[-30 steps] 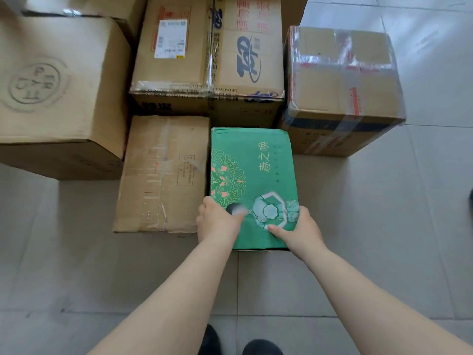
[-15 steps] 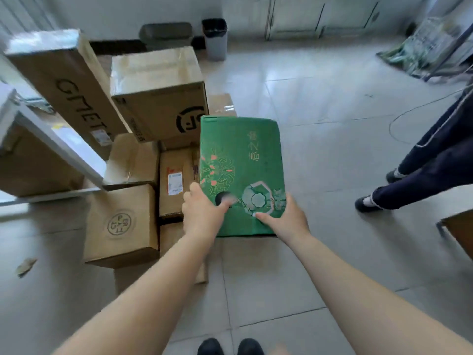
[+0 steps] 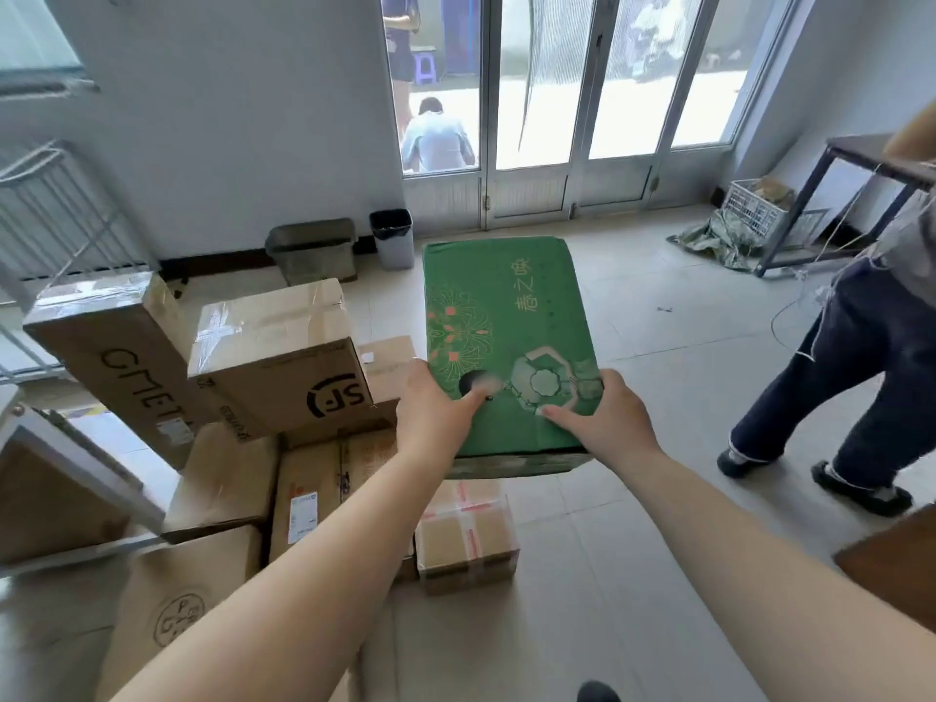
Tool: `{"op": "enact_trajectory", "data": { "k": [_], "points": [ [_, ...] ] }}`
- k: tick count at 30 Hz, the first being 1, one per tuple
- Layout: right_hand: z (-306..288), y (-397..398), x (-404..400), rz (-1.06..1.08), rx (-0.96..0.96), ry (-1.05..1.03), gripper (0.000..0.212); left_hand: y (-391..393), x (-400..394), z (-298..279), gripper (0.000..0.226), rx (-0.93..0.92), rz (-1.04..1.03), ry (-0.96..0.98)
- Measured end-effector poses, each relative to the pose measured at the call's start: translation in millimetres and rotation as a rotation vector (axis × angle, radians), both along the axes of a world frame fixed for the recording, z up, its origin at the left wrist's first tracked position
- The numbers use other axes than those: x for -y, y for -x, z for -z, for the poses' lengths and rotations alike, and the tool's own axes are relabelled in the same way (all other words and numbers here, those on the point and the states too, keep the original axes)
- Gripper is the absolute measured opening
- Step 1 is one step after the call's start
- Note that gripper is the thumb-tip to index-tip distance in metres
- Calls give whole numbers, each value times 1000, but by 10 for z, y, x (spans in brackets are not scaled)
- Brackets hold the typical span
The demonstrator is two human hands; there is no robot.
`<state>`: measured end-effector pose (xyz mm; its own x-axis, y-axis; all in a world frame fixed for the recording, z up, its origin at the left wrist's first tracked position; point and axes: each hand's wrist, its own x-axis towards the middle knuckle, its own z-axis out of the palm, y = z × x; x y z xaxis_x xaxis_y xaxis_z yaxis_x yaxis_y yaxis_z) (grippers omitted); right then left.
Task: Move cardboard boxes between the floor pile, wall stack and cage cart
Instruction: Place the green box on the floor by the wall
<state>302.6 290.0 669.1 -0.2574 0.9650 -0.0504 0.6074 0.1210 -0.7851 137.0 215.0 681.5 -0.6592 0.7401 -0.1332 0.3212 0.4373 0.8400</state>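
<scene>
A flat green cardboard box (image 3: 501,326) with flower prints hangs in the air before me, held level above the floor pile. My left hand (image 3: 433,410) grips its near left corner, thumb on top. My right hand (image 3: 605,418) grips its near right corner. Below and to the left lies the floor pile: a brown box with an SF logo (image 3: 283,357), a long tilted brown box (image 3: 109,347), a small taped box (image 3: 463,534) and a brown box with a round stamp (image 3: 182,605).
A wire cage cart (image 3: 55,210) stands at the far left by the wall. Two bins (image 3: 354,248) stand under the wall ahead. A person in dark trousers (image 3: 851,377) stands to the right near a metal-frame table (image 3: 861,164). Glass doors (image 3: 582,93) lie ahead.
Both hands lifted the green box off the floor and raised it higher. My view swung up from the floor to the room, and the person on the right came closer into view.
</scene>
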Motion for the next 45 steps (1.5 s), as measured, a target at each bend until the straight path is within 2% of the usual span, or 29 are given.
{"op": "enact_trajectory", "data": {
  "k": [9, 12, 17, 20, 25, 31, 37, 45],
  "points": [
    [-227, -111, -1810, -187, 50, 29, 66, -162, -1580, -115, 58, 78, -134, 26],
    [-227, 119, -2325, -243, 49, 45, 66, -4, -2004, -111, 61, 104, -202, 5],
    [-164, 679, -3205, -308, 49, 45, 64, 518, -2797, 2, 67, 30, -284, 27],
    [-152, 1095, -3836, -329, 79, 28, 65, 921, -3405, 89, 63, 43, -308, 9],
    [-264, 1940, -4933, -373, 96, 7, 62, 1698, -4444, 94, 57, 94, -364, -15],
    [-322, 3105, -6095, -467, 43, 48, 58, 2777, -5484, 16, 65, 49, -468, -41],
    [-146, 4581, -7197, -623, -11, 112, 55, 4030, -6382, 122, 65, -20, -629, -1],
    [-137, 6642, -8277, -849, 62, 231, 62, 5621, -7173, 144, 65, 9, -864, 77]
  ]
}}
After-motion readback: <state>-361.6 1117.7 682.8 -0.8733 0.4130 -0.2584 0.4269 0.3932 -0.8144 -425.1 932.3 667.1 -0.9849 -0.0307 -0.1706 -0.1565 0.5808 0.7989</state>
